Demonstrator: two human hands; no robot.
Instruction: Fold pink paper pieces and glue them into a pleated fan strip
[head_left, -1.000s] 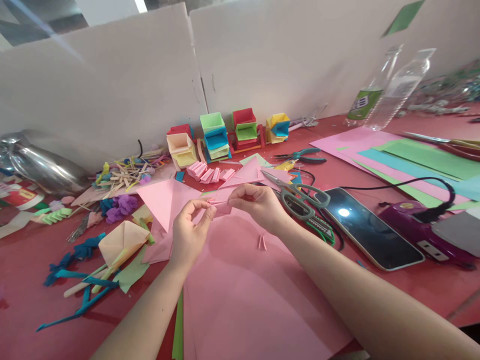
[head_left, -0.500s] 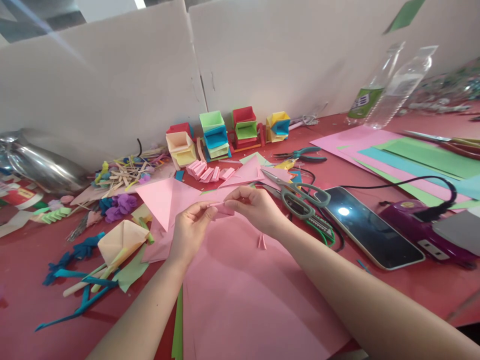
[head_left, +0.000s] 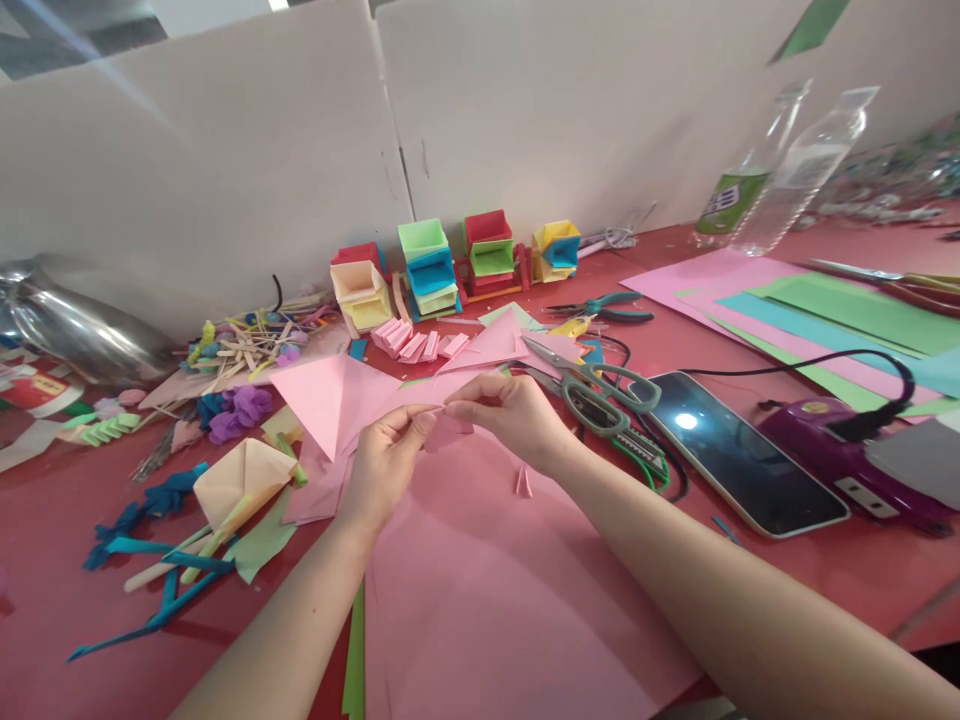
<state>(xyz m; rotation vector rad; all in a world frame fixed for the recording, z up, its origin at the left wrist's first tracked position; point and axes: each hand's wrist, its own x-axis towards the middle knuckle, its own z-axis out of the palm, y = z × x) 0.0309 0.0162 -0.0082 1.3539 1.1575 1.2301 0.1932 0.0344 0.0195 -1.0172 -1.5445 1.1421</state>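
Observation:
Between my two hands is a small pink paper piece (head_left: 453, 424), held above a stack of large pink sheets (head_left: 517, 590). My left hand (head_left: 390, 455) pinches its left end with thumb and forefinger. On the other end, the fingertips of my right hand (head_left: 510, 415) are closed; they partly hide the paper. Below my right wrist a small folded pink strip (head_left: 523, 483) rests on the sheets. Several folded pink paper pieces (head_left: 412, 342) lie in a row farther back, beside pink paper triangles (head_left: 319, 395).
Scissors (head_left: 592, 385), a phone (head_left: 750, 450) and a purple device with a cable (head_left: 855, 460) lie to the right. Coloured paper boxes (head_left: 427, 270) line the wall. On the left are a paper envelope (head_left: 244, 480), blue twisted strips (head_left: 169, 590) and a metal flask (head_left: 90, 320).
The pink paper piece has turned a little between my fingertips, and less of its upper edge shows. Both hands stay in nearly the same place.

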